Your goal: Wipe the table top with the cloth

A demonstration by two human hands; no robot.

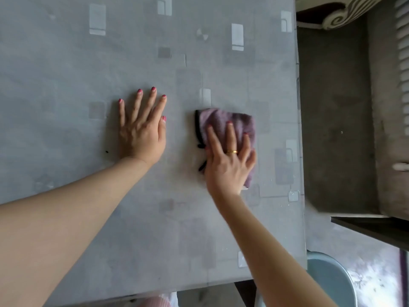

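Observation:
A grey table top with pale rectangle patterns fills most of the view. A folded purple cloth with a black edge lies on it right of centre. My right hand presses flat on the cloth with fingers spread and straight; a gold ring is on one finger. My left hand rests flat on the bare table to the left of the cloth, fingers spread, holding nothing.
The table's right edge runs top to bottom, with a dark grey floor or carpet beyond it. A pale blue chair or stool stands at the lower right corner. A patterned object is at the top right.

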